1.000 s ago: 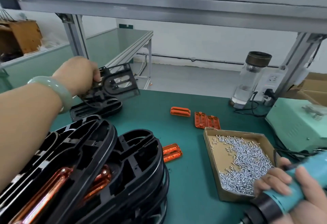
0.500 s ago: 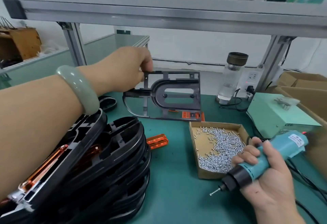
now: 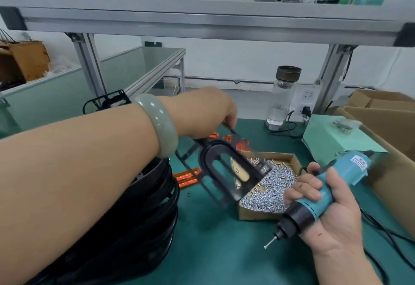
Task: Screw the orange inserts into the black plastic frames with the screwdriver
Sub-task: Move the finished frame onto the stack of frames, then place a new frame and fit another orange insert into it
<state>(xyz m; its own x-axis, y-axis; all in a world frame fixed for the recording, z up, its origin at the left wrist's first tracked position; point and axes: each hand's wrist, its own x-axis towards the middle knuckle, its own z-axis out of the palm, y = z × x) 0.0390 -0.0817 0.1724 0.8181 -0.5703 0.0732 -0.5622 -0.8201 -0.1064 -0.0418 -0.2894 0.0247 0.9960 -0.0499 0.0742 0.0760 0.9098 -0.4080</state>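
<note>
My left hand (image 3: 202,111) grips the far end of a black plastic frame (image 3: 226,167), which hangs tilted and motion-blurred above the green mat and partly over the cardboard box of screws (image 3: 269,185). My right hand (image 3: 323,212) holds a teal electric screwdriver (image 3: 323,194) at the lower right, its bit (image 3: 269,243) pointing down-left above the mat. Orange inserts (image 3: 187,178) lie on the mat beside the frame, and more orange inserts (image 3: 240,144) show behind it. A pile of black frames (image 3: 143,217) stands under my left forearm.
A glass bottle (image 3: 284,98) stands at the back by a power socket. A pale green control box (image 3: 330,138) and brown cartons (image 3: 381,113) sit at the right. Cables (image 3: 386,235) run across the mat. An aluminium shelf (image 3: 202,19) spans overhead.
My left hand has carried the black frame from the far left pile toward the middle and lowered it over the mat. My right hand with the screwdriver has come further into view.
</note>
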